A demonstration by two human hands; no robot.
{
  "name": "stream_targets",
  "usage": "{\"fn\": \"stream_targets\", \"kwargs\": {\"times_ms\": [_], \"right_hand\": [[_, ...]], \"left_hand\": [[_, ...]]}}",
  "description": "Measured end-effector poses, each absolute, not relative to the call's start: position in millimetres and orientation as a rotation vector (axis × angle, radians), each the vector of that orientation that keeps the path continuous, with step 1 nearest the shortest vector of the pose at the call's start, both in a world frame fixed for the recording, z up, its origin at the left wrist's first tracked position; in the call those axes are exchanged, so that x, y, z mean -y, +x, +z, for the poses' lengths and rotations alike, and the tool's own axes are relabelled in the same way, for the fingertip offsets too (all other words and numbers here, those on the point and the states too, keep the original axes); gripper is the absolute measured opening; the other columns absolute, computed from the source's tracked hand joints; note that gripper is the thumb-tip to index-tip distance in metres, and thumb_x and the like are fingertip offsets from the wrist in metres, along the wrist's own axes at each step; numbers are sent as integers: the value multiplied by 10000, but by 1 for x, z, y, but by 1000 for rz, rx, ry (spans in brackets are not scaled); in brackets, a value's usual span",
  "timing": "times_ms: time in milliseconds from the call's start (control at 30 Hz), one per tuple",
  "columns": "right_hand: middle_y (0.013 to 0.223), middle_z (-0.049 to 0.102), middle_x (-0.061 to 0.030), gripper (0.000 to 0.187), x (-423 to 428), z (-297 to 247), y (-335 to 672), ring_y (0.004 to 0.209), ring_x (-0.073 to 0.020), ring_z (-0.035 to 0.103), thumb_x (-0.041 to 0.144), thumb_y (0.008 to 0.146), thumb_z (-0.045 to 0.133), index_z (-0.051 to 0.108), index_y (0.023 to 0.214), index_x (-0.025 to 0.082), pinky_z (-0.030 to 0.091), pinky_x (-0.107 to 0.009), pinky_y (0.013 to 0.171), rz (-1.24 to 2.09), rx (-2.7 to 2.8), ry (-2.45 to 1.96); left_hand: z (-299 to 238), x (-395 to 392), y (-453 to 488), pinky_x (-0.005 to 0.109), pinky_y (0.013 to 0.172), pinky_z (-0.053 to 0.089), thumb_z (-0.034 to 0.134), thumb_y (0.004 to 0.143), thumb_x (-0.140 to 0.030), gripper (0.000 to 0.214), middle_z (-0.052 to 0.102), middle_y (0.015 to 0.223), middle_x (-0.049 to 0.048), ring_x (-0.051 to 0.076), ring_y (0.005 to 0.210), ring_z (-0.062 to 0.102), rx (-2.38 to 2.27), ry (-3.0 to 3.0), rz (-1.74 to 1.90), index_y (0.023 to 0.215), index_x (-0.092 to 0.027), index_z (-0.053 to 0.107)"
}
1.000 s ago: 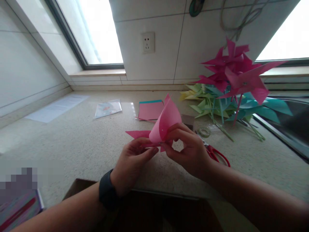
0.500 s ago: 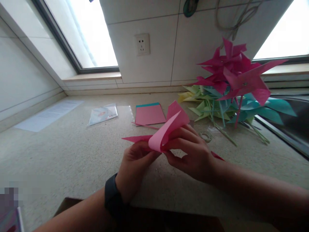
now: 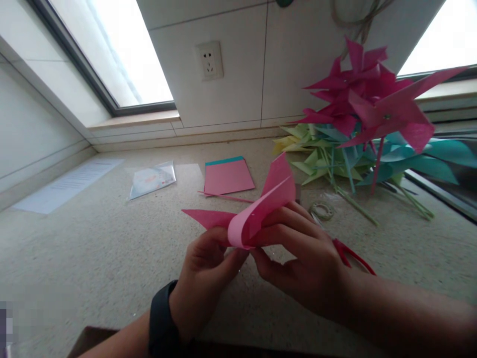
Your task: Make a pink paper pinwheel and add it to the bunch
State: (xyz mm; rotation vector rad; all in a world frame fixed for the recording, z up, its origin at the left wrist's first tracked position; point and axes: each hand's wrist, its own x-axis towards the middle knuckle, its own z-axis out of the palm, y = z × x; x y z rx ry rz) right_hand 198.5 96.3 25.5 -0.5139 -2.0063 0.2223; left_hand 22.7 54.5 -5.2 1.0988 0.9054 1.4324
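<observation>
Two windows (image 3: 119, 54), speckled counter (image 3: 112, 248), curled paper (image 3: 257, 211)

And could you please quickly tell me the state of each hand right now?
Left hand: closed, holding the folded pink paper at its lower left.
Right hand: closed, holding the same paper on its right side.

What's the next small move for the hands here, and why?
I'd probably have the right hand pinch the lower edge of the pink paper a little more firmly while the left hand steadies it. The paper bends in an open loop, not a flat crease, so it could spring loose, and both thumbs sit close together at that edge.
</observation>
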Motion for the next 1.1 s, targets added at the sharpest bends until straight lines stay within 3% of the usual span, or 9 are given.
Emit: {"fn": "stream_targets", "kwargs": {"times_ms": [367,567,733,900,1100], "right_hand": [[893,695,-34,212,-95,29,203,823,-211,599,77,758,703,656,912,215,475,-396,732,200,2045,-543],[1000,617,-55,326,-102,43,223,882,-218,583,87,789,666,637,1067,254,466,-391,716,175,1810,-670],[1029,630,-43,372,-126,35,225,733,-173,542,200,848,695,605,1199,284,460,-356,630,468,1594,-789],[798,613,2,268,-134,32,223,675,-145,578,231,852,693,623,1110,249,470,-279,558,856,1537,-731],[729,556,27,178,-134,31,225,613,-124,517,169,819,660,653,985,234,402,-263,525,718,1629,-765]], "left_hand": [[-4,-55,23,284,849,501,792,813,-232,89,761,899,-2,153,877,671,-887,1138,1417,890,-270,767],[-8,-57,20,258,796,492,803,807,-249,96,769,925,-2,138,845,669,-853,1078,1356,895,-270,773],[-11,-58,16,255,759,488,790,818,-265,134,773,935,14,140,816,666,-872,1021,1257,951,-266,776],[-9,-61,15,246,762,488,784,818,-261,73,763,903,16,134,807,659,-858,990,1228,880,-230,763],[-5,-61,19,223,709,490,822,778,-249,104,738,840,-11,108,734,645,-809,847,1243,818,-211,734]]}}
